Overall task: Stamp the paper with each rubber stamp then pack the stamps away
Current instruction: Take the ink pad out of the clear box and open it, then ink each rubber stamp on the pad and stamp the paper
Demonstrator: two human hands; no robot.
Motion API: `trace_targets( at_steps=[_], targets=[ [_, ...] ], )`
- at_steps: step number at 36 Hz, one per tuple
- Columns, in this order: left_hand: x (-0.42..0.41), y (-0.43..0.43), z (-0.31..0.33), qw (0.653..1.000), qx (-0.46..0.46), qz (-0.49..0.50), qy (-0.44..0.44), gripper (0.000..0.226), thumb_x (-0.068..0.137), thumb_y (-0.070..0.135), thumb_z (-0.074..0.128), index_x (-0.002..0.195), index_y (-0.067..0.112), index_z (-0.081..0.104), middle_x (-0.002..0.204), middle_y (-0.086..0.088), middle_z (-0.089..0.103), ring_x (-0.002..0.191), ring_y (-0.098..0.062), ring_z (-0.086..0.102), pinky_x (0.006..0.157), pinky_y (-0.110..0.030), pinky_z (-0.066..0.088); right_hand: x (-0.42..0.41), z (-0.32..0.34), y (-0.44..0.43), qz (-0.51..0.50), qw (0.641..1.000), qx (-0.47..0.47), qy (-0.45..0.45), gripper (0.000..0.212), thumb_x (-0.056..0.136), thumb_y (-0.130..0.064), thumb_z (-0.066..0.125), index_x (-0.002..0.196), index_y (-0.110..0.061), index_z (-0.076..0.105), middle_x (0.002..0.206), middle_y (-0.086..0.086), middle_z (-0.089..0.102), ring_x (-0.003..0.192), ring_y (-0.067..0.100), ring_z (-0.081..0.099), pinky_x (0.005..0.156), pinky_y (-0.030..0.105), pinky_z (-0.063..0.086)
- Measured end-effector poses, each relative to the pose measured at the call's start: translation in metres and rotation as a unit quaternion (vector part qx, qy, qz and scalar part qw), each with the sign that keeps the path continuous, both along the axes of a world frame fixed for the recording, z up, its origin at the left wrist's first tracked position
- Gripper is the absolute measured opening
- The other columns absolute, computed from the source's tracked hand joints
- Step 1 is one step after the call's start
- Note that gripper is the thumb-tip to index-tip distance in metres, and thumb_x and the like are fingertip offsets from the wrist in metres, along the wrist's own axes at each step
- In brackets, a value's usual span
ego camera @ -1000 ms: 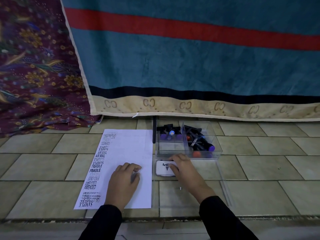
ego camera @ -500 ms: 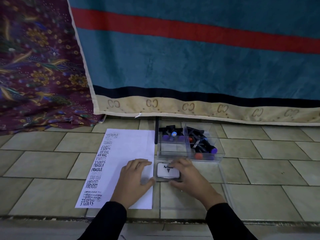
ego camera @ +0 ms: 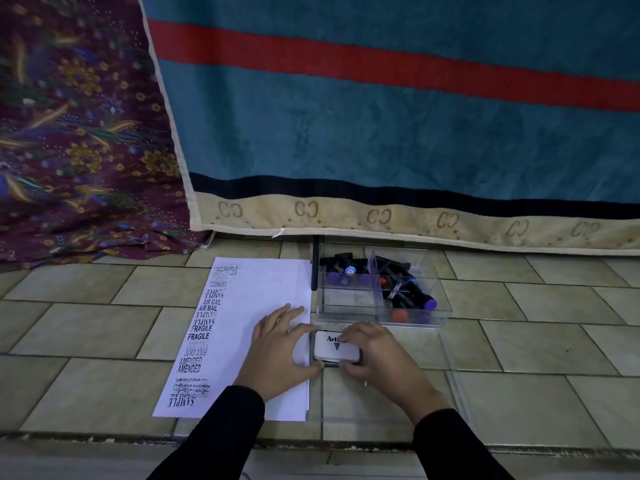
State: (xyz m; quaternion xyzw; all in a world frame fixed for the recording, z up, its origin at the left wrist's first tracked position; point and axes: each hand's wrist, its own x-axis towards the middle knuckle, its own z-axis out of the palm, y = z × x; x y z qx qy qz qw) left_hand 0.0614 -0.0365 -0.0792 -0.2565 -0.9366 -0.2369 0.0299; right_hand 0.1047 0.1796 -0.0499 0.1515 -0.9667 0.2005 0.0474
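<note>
A white sheet of paper [ego camera: 249, 320] lies on the tiled floor, with a column of black stamp prints down its left side. To its right stands a clear plastic box [ego camera: 349, 299] with two compartments, and several black rubber stamps [ego camera: 403, 289] lie inside. In front of the box sits a white ink pad case [ego camera: 334, 351] with black lettering, lid closed. My left hand [ego camera: 277, 351] grips the pad's left edge, thumb and forefinger around it. My right hand [ego camera: 374, 355] holds its right side, fingers over the top.
A clear lid [ego camera: 415, 403] lies flat on the floor under the ink pad and my right hand. A teal blanket with a red stripe [ego camera: 398, 126] hangs behind the box. Patterned purple cloth [ego camera: 76, 150] is at the left. A thin black rod [ego camera: 315, 265] stands beside the box.
My left hand has slid right off the paper onto the ink pad's left edge. My right hand has shifted to grip the pad's right side. The camera view has tilted slightly.
</note>
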Motion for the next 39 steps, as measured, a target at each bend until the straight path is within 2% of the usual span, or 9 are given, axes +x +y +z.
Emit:
trace_targets(
  at_steps=[5,8,10,14,20,25,33,36,39],
  targets=[
    [0.000,0.001,-0.003,1.000,0.025,0.000,-0.012,0.063,0.069,0.067,0.057,0.127,0.042,0.051,0.150,0.021,0.031,0.143,-0.001,0.008,0.113,-0.024,0.007,-0.003,0.007,0.001,-0.015,0.998,-0.060,-0.017,0.030,0.082,-0.029,0.065,0.110,-0.019,0.067,0.110,-0.005,0.066,0.102,0.012,0.059,0.091,0.018,0.041],
    [0.000,0.001,-0.004,0.998,0.044,0.003,-0.033,0.065,0.068,0.066,0.056,0.128,0.041,0.049,0.149,0.022,0.032,0.143,0.000,0.009,0.118,-0.030,0.006,-0.005,0.010,0.001,-0.040,0.993,-0.110,-0.019,0.023,0.088,-0.027,0.062,0.108,-0.017,0.067,0.106,-0.006,0.059,0.095,0.006,0.058,0.086,0.011,0.040],
    [0.001,0.002,-0.005,0.998,0.056,0.005,-0.043,0.064,0.066,0.067,0.055,0.126,0.042,0.049,0.149,0.022,0.032,0.143,0.001,0.009,0.118,-0.032,0.005,-0.007,0.011,0.000,-0.063,0.990,-0.127,-0.002,0.020,0.091,-0.027,0.059,0.107,-0.017,0.065,0.101,-0.007,0.053,0.088,0.005,0.057,0.081,0.013,0.041],
    [0.000,0.001,-0.007,0.997,0.066,0.005,-0.047,0.061,0.066,0.068,0.056,0.122,0.045,0.048,0.147,0.024,0.032,0.142,0.001,0.011,0.119,-0.032,0.005,-0.011,0.012,-0.005,-0.107,0.985,-0.131,0.042,0.007,0.091,-0.024,0.059,0.096,-0.021,0.055,0.089,-0.008,0.057,0.080,0.011,0.056,0.070,0.024,0.044],
    [0.002,-0.001,-0.010,0.995,0.094,0.008,-0.043,0.051,0.068,0.066,0.059,0.114,0.051,0.041,0.140,0.027,0.039,0.136,0.005,0.024,0.117,-0.026,0.003,-0.018,0.012,-0.009,-0.137,0.981,-0.068,0.122,0.004,0.088,-0.019,0.063,0.090,-0.015,0.064,0.093,-0.003,0.056,0.090,0.013,0.052,0.079,0.024,0.046],
    [0.003,-0.001,-0.010,0.996,0.084,0.003,-0.033,0.047,0.071,0.068,0.055,0.112,0.049,0.043,0.139,0.028,0.037,0.134,0.009,0.025,0.118,-0.028,0.003,-0.023,0.011,-0.009,-0.146,0.978,-0.059,0.136,0.003,0.087,-0.015,0.062,0.088,-0.015,0.065,0.088,-0.002,0.056,0.087,0.014,0.054,0.076,0.024,0.045],
    [0.005,-0.001,-0.009,0.996,0.082,0.001,-0.031,0.045,0.072,0.066,0.056,0.112,0.049,0.044,0.139,0.028,0.037,0.135,0.007,0.027,0.118,-0.027,0.001,-0.023,0.016,-0.005,-0.151,0.977,-0.079,0.131,0.012,0.086,-0.019,0.066,0.096,-0.013,0.066,0.096,0.000,0.058,0.093,0.014,0.054,0.080,0.024,0.045],
    [0.004,-0.002,-0.008,0.996,0.081,-0.002,-0.037,0.047,0.072,0.068,0.056,0.113,0.049,0.044,0.139,0.029,0.036,0.134,0.008,0.025,0.117,-0.024,-0.001,-0.024,0.026,0.011,-0.197,0.966,-0.115,0.125,0.015,0.090,-0.022,0.061,0.102,-0.014,0.064,0.104,-0.001,0.055,0.095,0.011,0.051,0.084,0.023,0.043],
    [0.003,-0.002,-0.007,0.995,0.082,-0.004,-0.048,0.046,0.073,0.071,0.054,0.113,0.050,0.045,0.139,0.031,0.034,0.133,0.011,0.024,0.117,-0.023,-0.002,-0.030,0.040,0.041,-0.263,0.952,-0.083,0.133,0.016,0.086,-0.010,0.063,0.102,-0.008,0.065,0.104,0.009,0.059,0.095,0.023,0.056,0.084,0.030,0.046]
  ],
)
